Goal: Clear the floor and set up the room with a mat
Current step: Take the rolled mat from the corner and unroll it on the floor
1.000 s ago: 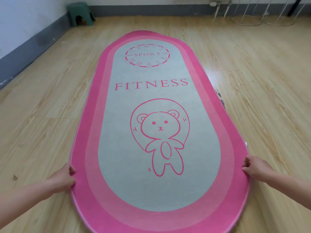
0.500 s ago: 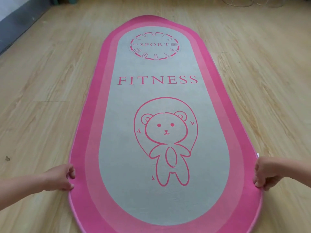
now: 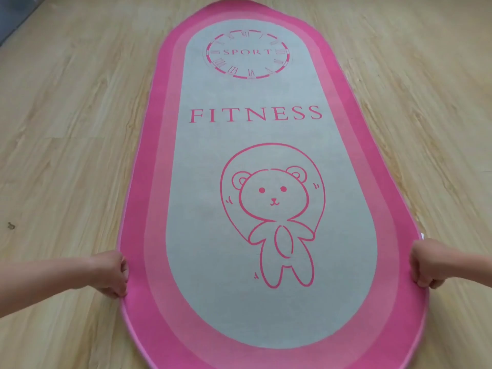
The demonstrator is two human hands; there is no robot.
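Looking from the head view, the pink mat (image 3: 271, 169) lies unrolled on the wooden floor (image 3: 66, 129). Left hand (image 3: 113, 275) and right hand (image 3: 428, 265) each pinch its near side edges. An uneven pull could leave it crooked or wrinkled.

I see a light wood-plank floor (image 3: 66, 134) under soft, even light, one small dark speck (image 3: 10, 225) at left, and a grey skirting (image 3: 4, 38) strip far top-left

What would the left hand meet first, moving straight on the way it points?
The mat that the left hand grips: first its pink border, then probably the grey centre by the bear's feet.
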